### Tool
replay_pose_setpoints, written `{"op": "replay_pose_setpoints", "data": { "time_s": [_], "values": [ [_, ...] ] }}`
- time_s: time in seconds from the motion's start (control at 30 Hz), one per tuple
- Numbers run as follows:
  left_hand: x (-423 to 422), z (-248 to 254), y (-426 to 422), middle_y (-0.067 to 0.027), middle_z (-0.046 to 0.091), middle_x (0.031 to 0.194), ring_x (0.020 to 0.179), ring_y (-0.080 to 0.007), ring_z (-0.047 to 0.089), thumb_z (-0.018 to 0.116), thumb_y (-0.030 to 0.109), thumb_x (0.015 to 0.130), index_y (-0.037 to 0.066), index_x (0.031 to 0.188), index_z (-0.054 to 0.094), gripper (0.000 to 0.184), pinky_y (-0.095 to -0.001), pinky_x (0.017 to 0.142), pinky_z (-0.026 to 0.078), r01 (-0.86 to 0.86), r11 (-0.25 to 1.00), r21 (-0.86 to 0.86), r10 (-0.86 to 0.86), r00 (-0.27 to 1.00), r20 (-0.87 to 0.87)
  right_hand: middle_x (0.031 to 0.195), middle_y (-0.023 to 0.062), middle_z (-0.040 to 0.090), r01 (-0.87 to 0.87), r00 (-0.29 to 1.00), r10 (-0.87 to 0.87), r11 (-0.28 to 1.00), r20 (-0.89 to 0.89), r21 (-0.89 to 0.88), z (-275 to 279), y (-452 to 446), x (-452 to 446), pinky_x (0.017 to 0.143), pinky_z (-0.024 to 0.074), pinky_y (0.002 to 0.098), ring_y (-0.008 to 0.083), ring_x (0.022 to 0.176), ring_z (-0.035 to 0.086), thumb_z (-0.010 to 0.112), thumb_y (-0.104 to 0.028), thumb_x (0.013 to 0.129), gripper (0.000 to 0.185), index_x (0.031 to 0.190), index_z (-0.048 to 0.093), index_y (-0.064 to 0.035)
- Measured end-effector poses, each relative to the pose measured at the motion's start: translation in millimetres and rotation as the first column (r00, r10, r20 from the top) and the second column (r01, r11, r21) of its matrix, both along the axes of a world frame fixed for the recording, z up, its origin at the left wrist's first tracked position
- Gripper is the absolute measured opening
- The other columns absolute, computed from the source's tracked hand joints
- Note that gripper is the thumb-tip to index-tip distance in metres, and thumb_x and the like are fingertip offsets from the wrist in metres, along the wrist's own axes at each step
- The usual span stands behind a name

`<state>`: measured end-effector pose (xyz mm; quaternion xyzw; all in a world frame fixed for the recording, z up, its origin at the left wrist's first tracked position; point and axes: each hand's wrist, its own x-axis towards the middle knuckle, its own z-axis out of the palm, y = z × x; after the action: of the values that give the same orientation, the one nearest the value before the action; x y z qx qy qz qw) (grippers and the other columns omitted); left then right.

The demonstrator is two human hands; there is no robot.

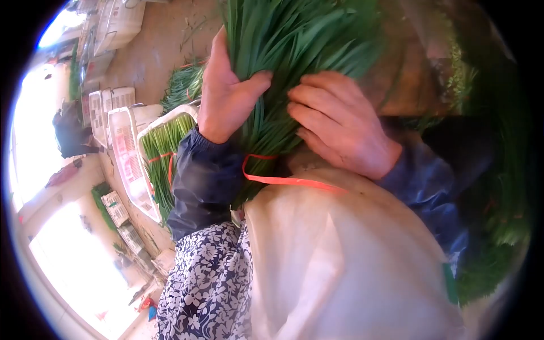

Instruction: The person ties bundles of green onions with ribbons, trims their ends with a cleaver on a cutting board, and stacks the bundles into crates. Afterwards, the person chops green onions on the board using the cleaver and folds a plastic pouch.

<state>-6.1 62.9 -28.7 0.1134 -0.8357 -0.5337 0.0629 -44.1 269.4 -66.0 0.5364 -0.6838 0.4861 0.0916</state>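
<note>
A large bunch of long green leaves (277, 51) fans out toward the top of the view. My left hand (229, 90) is wrapped round its left side, thumb across the front. On the right side, my right hand (340, 116) presses against the leaves with bent fingers close together. Lower down, an orange-red band (294, 181) loops at the bunch and trails over the pale cloth (340, 243) on my lap. The lower end of the bunch is partly hidden by my left sleeve and the cloth.
Left of my sleeve, a white basket (148, 131) holds green stalks tied with red bands. Beyond it are an empty-looking white crate (122, 130) and more crates. Another leaf pile (184, 85) lies on the brown floor (153, 48). More greens (493, 249) are at the right.
</note>
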Motion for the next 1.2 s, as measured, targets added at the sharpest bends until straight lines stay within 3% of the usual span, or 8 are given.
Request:
{"op": "replay_pose_setpoints", "data": {
  "time_s": [0.33, 0.47, 0.53, 0.67, 0.73, 1.07, 1.13, 1.2],
  "values": [
    [5, 15, 23, -0.0107, 0.061, 0.117, 0.106, -0.0154, 0.058, 0.065, -0.002, 0.075, -0.002, 0.135, 0.039, 0.065, -0.0307, 0.093, 0.047, -0.046, 0.986, -0.162, 0.051, 0.998, 0.027, 0.085, 0.0136, 0.062, -0.113, 0.764, -0.046, 0.972, 0.643, 0.204, -7, -5, -6, 0.069, 0.0500, 0.0345, 0.0260, 0.077, 0.063, 0.070, -0.004, 0.076, 0.021, 0.096, 0.062, -0.0011],
    [6, 11, 26, -0.0123, 0.062, 0.115, 0.106, -0.0168, 0.059, 0.065, -0.001, 0.074, -0.003, 0.135, 0.039, 0.067, -0.0318, 0.093, 0.047, -0.078, 0.995, -0.068, 0.076, 0.996, -0.040, 0.082, 0.0166, 0.064, -0.119, 0.829, 0.003, 0.978, 0.559, 0.171, -7, -5, -9, 0.068, 0.0492, 0.0436, 0.0366, 0.078, 0.062, 0.069, -0.011, 0.075, 0.019, 0.093, 0.064, -0.0035],
    [5, 14, 21, -0.0187, 0.054, 0.130, 0.123, -0.0318, 0.052, 0.066, 0.002, 0.074, 0.000, 0.146, 0.026, 0.082, -0.0370, 0.105, 0.037, 0.062, 0.923, -0.380, -0.103, 0.991, -0.087, 0.085, 0.0161, 0.065, -0.193, 0.851, 0.053, 0.957, 0.522, 0.217, -3, -4, -11, 0.069, 0.0497, 0.0428, 0.0348, 0.080, 0.063, 0.069, -0.012, 0.076, 0.020, 0.094, 0.066, -0.0047],
    [3, 13, 24, -0.0191, 0.055, 0.129, 0.120, -0.0314, 0.054, 0.066, 0.003, 0.074, -0.001, 0.145, 0.028, 0.081, -0.0373, 0.103, 0.039, 0.088, 0.951, -0.297, -0.131, 0.983, -0.128, 0.078, 0.0113, 0.063, -0.172, 0.922, 0.090, 0.967, 0.378, 0.189, -12, -10, -8, 0.065, 0.0483, 0.0420, 0.0319, 0.074, 0.062, 0.068, -0.011, 0.074, 0.014, 0.086, 0.065, -0.0065],
    [1, 21, 36, -0.0141, 0.063, 0.115, 0.106, -0.0191, 0.060, 0.067, 0.000, 0.073, -0.003, 0.136, 0.038, 0.069, -0.0327, 0.093, 0.047, -0.056, 0.922, -0.384, 0.075, 0.997, 0.034, 0.070, 0.0071, 0.057, -0.081, 0.989, 0.057, 0.982, 0.137, 0.173, -8, -11, -4, 0.059, 0.0445, 0.0405, 0.0286, 0.066, 0.059, 0.066, -0.010, 0.070, 0.008, 0.076, 0.060, -0.0082],
    [7, 22, 41, -0.0270, 0.052, 0.128, 0.121, -0.0378, 0.053, 0.067, 0.005, 0.074, -0.004, 0.144, 0.026, 0.081, -0.0372, 0.101, 0.040, 0.039, 0.907, -0.419, -0.040, 0.999, 0.007, 0.069, 0.0082, 0.055, -0.031, 0.984, 0.007, 0.991, 0.177, 0.133, -18, 15, 4, 0.057, 0.0403, 0.0388, 0.0282, 0.062, 0.055, 0.064, -0.003, 0.068, 0.013, 0.079, 0.057, -0.0069],
    [6, 9, 30, -0.0287, 0.051, 0.129, 0.121, -0.0407, 0.052, 0.068, 0.005, 0.075, -0.005, 0.144, 0.026, 0.081, -0.0376, 0.101, 0.041, 0.028, 0.929, -0.370, -0.035, 0.999, -0.012, 0.071, 0.0087, 0.057, 0.267, 0.958, -0.279, 0.952, 0.063, 0.151, -22, 37, -15, 0.061, 0.0439, 0.0394, 0.0305, 0.064, 0.056, 0.063, -0.001, 0.071, 0.015, 0.085, 0.059, -0.0058],
    [8, 21, 39, -0.0282, 0.051, 0.129, 0.120, -0.0408, 0.052, 0.068, 0.004, 0.075, -0.005, 0.143, 0.026, 0.081, -0.0379, 0.100, 0.041, 0.028, 0.902, -0.430, -0.042, 0.999, -0.022, 0.089, 0.0152, 0.065, 0.372, 0.875, -0.483, 0.713, 0.031, 0.595, -24, 78, -44, 0.072, 0.0500, 0.0421, 0.0367, 0.080, 0.062, 0.063, 0.002, 0.075, 0.025, 0.099, 0.065, -0.0026]
  ]
}}
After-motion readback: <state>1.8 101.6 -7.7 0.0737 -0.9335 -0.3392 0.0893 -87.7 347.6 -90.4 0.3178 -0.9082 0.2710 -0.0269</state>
